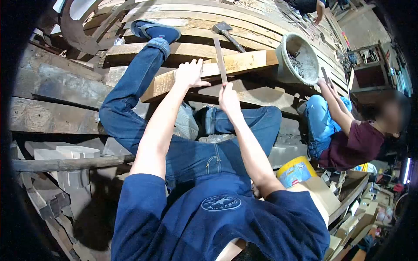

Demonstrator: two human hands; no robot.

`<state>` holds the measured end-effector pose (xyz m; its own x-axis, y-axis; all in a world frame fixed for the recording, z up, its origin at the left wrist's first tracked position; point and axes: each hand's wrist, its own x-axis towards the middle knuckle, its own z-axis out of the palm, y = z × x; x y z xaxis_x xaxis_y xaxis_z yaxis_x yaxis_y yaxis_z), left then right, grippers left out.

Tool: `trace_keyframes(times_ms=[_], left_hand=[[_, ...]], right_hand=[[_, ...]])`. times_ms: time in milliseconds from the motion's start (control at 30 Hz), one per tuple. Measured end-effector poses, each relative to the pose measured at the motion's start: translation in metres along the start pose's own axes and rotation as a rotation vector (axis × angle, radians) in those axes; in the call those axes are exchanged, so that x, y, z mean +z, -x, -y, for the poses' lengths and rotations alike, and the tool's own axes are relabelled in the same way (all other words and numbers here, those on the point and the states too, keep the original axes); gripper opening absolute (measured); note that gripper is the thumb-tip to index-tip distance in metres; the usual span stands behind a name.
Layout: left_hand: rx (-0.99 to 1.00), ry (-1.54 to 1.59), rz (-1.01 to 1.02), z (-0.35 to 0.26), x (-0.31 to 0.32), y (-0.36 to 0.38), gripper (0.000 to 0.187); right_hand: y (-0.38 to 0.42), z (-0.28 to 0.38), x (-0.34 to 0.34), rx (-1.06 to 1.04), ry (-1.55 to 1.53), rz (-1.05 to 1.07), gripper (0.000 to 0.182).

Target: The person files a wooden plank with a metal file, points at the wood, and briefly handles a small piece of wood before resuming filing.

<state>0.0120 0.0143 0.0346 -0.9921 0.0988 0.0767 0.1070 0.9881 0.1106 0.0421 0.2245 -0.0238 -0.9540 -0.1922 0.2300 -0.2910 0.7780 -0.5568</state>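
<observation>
My left hand [189, 75] rests on top of a long squared wooden beam [244, 61], its fingers spread over the wood near the beam's left part. In my right hand [228, 96] is the lower end of a flat, narrow strip [220, 58], which stands upright and passes in front of the beam. Whether the strip is metal or wood I cannot tell. Behind the beam lies a hammer [228, 35] with a blocky head and a dark handle. The beam's right end meets a pale bucket [285, 56] holding nails or similar thin pieces.
A co-worker in a dark red shirt [355, 145] sits at the right, hands near the bucket. Another person's hand [320, 12] shows at the top right. Planks [191, 21] cover the ground ahead. A yellow bucket [297, 170] stands at my right; a pole [74, 163] lies at the left.
</observation>
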Motion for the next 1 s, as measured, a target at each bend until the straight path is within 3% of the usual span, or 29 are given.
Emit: trace_keyframes(times_ms=[133, 267, 433, 567, 733, 933, 1000], left_hand=[[-0.053, -0.01, 0.011, 0.0, 0.009, -0.004, 0.085], [-0.047, -0.012, 0.058, 0.001, 0.005, -0.005, 0.093], [-0.019, -0.026, 0.066, 0.003, 0.007, -0.005, 0.091], [-0.034, -0.007, 0.085, 0.003, 0.01, -0.006, 0.092], [-0.043, -0.017, 0.103, 0.001, 0.003, -0.004, 0.089], [-0.055, 0.029, 0.077, -0.002, 0.001, -0.002, 0.085], [-0.026, 0.007, 0.046, 0.003, 0.01, -0.005, 0.092]], right_hand=[[0.022, -0.005, -0.009, 0.065, 0.046, 0.057, 0.019], [0.084, -0.01, -0.027, 0.162, 0.001, 0.181, 0.023], [0.012, 0.002, -0.017, 0.073, 0.038, 0.131, 0.025], [0.004, 0.005, -0.026, 0.035, 0.117, 0.127, 0.026], [0.09, -0.004, -0.038, 0.179, 0.119, 0.176, 0.026], [0.007, -0.005, -0.017, -0.035, 0.096, 0.048, 0.024], [-0.009, 0.002, -0.023, 0.012, 0.122, 0.112, 0.025]])
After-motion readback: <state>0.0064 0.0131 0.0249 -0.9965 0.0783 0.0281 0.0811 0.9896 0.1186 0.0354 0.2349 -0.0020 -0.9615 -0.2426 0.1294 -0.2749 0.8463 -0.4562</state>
